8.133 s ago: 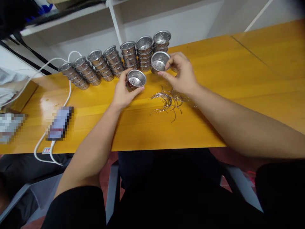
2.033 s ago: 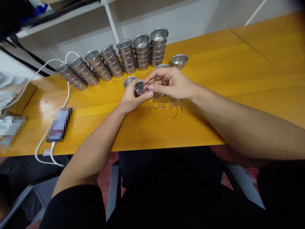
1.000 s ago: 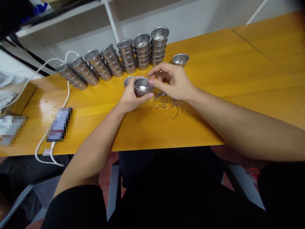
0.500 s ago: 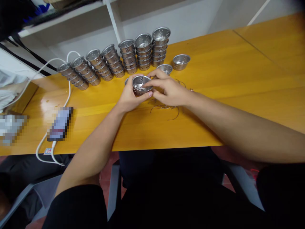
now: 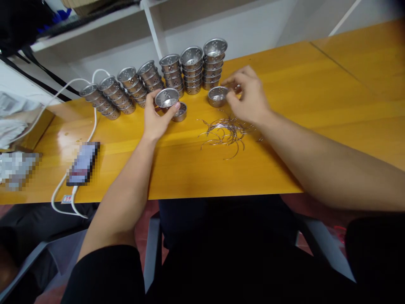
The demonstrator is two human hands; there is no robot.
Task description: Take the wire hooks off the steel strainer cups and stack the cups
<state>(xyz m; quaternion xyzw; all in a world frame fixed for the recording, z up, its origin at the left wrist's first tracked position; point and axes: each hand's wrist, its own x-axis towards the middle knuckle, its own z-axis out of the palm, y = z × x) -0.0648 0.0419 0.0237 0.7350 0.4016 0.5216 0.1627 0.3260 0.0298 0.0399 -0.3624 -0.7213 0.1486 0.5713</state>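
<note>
Left hand point(image 5: 156, 118) grips a perforated cup point(image 5: 166, 98) above another cup point(image 5: 179, 112). Right hand point(image 5: 248, 99), fingers curled, touches a third cup point(image 5: 217, 96). Wires point(image 5: 225, 133) lie near, cup stacks point(image 5: 158, 80) far on the counter point(image 5: 316, 105).

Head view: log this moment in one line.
left hand: holds perforated metal cup | right hand: reaching beside loose cup | wire pile: on table

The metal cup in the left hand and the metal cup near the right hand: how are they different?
The held cup is lifted and gripped by the left hand; the loose cup stands on the table, beside the right hand. The held cup tilts; the loose cup sits upright. Both are shiny perforated metal.
</note>
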